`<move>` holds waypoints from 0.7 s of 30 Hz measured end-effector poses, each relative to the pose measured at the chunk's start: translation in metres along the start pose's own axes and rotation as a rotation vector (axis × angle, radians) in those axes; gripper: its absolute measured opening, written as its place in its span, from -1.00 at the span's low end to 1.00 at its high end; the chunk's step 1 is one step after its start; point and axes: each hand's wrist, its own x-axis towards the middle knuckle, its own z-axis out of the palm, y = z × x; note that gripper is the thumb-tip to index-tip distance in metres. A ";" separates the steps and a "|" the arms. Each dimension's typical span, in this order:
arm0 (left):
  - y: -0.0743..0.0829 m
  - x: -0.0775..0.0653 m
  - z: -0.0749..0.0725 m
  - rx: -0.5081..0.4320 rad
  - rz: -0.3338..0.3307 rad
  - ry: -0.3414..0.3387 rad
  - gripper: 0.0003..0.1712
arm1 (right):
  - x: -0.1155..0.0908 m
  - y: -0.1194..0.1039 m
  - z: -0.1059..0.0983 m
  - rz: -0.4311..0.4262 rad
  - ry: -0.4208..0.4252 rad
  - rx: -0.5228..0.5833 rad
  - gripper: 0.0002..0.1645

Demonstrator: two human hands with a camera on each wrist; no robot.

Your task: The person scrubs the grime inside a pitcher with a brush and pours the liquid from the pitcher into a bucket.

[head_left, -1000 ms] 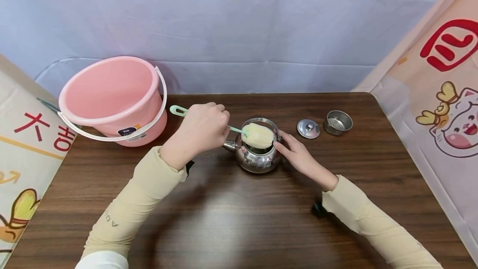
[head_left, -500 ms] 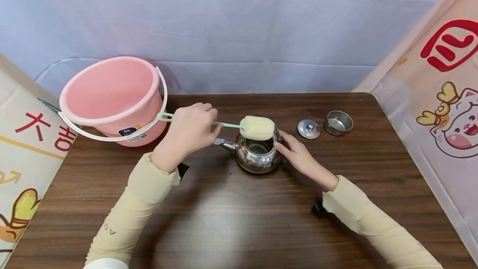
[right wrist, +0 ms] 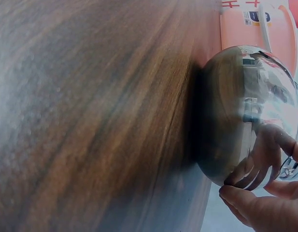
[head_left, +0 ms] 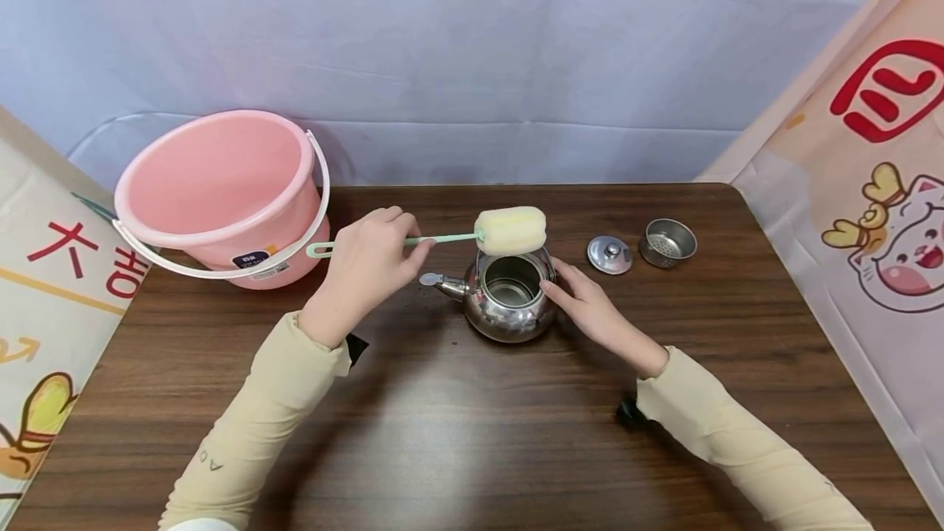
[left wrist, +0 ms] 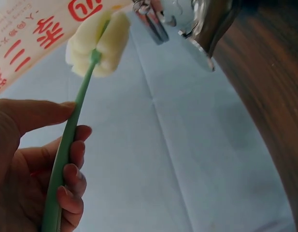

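Note:
My left hand [head_left: 372, 256] grips the green handle of a sponge bottle brush [head_left: 510, 229]. Its pale yellow sponge head is above the back of the kettle's opening, outside it. In the left wrist view, thumb and curled fingers close around the brush's green handle [left wrist: 66, 145]. A shiny steel kettle [head_left: 509, 319] stands upright and uncovered, spout to the left. At its right side, my right hand [head_left: 586, 301] holds it, thumb near the rim; the other fingers are partly hidden. The right wrist view shows fingertips against the kettle's curved wall [right wrist: 250, 116].
A round metal lid [head_left: 610, 255] and a perforated steel strainer cup [head_left: 667, 242] lie right of the kettle. A pink bucket [head_left: 221, 224] with a white handle stands at the back left. Dark wooden table [head_left: 457, 433] meets a cloth backdrop [head_left: 457, 80] behind.
The brush has risen out of the kettle's mouth and moved backward, uncovering the opening. My left hand has shifted left. Kettle and right hand have stayed put.

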 end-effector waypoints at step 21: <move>-0.005 -0.023 0.004 -0.156 -0.196 0.124 -0.84 | 0.001 0.001 -0.001 0.018 -0.020 -0.002 -0.37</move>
